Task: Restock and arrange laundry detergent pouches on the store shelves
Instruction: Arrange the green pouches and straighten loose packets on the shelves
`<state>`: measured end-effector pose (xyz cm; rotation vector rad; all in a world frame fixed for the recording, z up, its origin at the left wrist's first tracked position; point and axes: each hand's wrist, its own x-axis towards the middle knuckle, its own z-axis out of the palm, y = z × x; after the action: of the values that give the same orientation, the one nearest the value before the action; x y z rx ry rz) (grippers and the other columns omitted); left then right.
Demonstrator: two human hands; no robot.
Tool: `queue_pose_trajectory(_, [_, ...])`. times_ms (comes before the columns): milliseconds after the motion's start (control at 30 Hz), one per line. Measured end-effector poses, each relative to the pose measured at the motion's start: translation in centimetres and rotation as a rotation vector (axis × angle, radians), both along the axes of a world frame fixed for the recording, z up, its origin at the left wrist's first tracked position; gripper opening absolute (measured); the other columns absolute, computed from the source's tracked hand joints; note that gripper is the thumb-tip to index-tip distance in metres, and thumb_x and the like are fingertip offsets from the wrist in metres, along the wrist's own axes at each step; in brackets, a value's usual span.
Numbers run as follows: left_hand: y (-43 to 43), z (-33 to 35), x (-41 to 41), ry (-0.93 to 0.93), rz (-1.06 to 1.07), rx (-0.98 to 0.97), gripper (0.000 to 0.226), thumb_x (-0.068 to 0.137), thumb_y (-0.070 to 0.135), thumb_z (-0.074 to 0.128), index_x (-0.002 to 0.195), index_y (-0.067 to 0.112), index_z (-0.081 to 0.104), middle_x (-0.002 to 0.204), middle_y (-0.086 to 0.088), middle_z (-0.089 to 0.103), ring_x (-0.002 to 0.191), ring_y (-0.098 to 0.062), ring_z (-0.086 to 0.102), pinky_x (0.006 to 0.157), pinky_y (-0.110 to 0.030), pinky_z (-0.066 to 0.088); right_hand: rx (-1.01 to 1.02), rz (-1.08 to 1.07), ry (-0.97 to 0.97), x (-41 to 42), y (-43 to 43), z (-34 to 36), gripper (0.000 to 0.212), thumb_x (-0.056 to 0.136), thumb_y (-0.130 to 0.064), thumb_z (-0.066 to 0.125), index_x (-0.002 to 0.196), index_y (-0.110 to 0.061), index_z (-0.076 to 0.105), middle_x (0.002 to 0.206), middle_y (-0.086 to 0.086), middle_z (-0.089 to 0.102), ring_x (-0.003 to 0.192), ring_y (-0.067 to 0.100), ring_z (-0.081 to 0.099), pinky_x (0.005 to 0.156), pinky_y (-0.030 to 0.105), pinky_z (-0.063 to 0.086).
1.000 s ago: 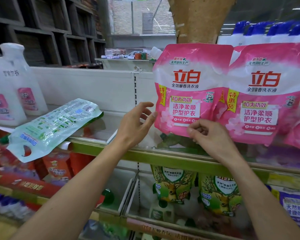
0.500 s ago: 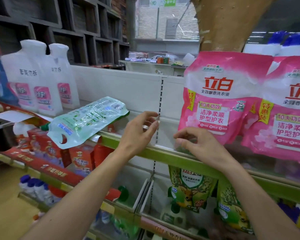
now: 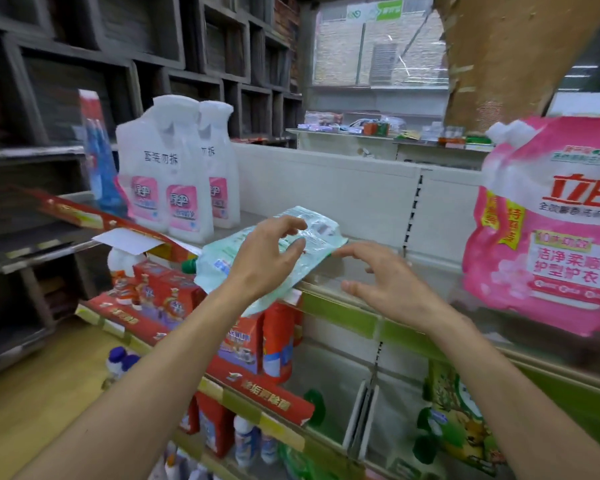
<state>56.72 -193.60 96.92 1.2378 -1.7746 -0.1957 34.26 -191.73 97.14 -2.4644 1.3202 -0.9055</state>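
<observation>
At shelf (image 3: 340, 311), left hand (image 3: 264, 261) and right hand (image 3: 392, 285) hover empty, loose-fingered, by pouch (image 3: 312, 230).

On the pink pouch (image 3: 548, 237) we read 立白 in big red characters, 洁净柔顺 护型护衣 on its white panel, 特惠装 on its yellow tag, on the white bottles (image 3: 167, 161) we make out grey characters ending 勿拆, print on the red shelf strip (image 3: 264, 393) too blurred for us

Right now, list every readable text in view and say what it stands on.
"立白": big red characters on the pink plastic detergent pouch.
"洁净柔顺 护型护衣": white panel, same pouch.
"勿拆": white plastic spray bottles; characters before it unclear.
Too blurred: pale green pouch, red shelf strip, green window sign.
</observation>
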Motion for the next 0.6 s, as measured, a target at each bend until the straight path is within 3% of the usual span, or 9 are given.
queue_pose_trajectory(167, [-2.0,0.4,4.6,-0.137,0.052,0.138,0.033,0.098,0.032,0.062,0.131,0.026,0.061,0.128,-0.003,0.061,0.122,-0.018,0.056,0.097,-0.03,0.041,0.027,-0.044,0.108,3.0,-2.2,-0.2,0.069,0.086,-0.02,0.07,0.146,-0.038,0.042,0.156,-0.013,0.035,0.146,0.007,0.025,0.119,0.025,0.022])
queue_pose_trajectory(300, [-3.3,0.3,6.5,-0.245,0.064,0.269,0.048,0.098,0.049,0.058,0.141,0.029,0.049,0.146,-0.005,0.052,0.133,-0.023,0.049,0.105,-0.037,0.04,0.069,-0.078,0.193,4.2,-3.6,0.0,0.083,0.086,-0.016,0.066,0.154,-0.042,0.026,0.165,-0.008,0.016,0.152,0.01,0.011,0.117,0.024,0.012])
queue_pose_trajectory(433, [-4.5,0.7,6.9,-0.315,0.1,0.386,0.066,0.09,0.067,0.057,0.145,0.033,0.042,0.148,-0.007,0.052,0.127,-0.028,0.056,0.098,-0.039,0.046,0.08,-0.105,0.23,4.9,-5.4,0.3,0.092,0.084,-0.021,0.072,0.154,-0.047,0.019,0.167,-0.007,0.012,0.153,0.015,0.007,0.12,0.03,0.011])
queue_pose_trajectory(600, [-5.8,1.3,6.6,-0.358,0.053,0.42,0.083,0.086,0.073,0.057,0.155,0.034,0.031,0.149,-0.003,0.054,0.124,-0.026,0.059,0.098,-0.036,0.049,0.142,-0.076,0.255,4.7,-7.9,0.5,0.095,0.08,-0.035,0.077,0.154,-0.051,0.019,0.167,-0.013,0.009,0.153,0.007,0.004,0.124,0.031,0.009])
